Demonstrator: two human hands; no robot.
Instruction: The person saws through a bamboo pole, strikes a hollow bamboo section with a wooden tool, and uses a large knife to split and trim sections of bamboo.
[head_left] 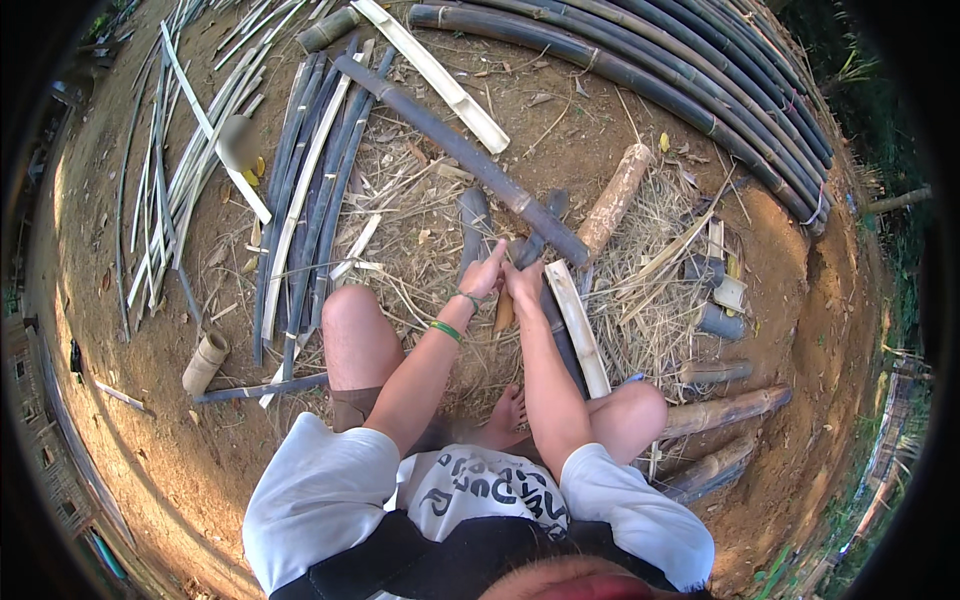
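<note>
Bare brown dirt ground (200,470), strewn with dry straw, carries everything, and the person sits on it with both knees bent and one bare foot (505,412) tucked between them. Both hands meet close together just past the knees: the left hand (484,274) is closed around a dark split bamboo piece (474,222) that stands up from the straw, and the right hand (524,283) grips a second dark piece (556,330) beside it, with what looks like a wooden handle (503,312) hanging below the fists; what it belongs to I cannot tell. One pale split slat (578,328) lies touching the right forearm. One long dark pole (460,150) crosses diagonally just beyond the hands, and one short log (614,200) rests against its far end. Toward the ground's left edge lies a bundle of dark and pale strips (305,190), too many to count. Along the far right edge curves a stack of long dark poles (720,90). One short bamboo tube (204,363) lies alone near the left knee.
</note>
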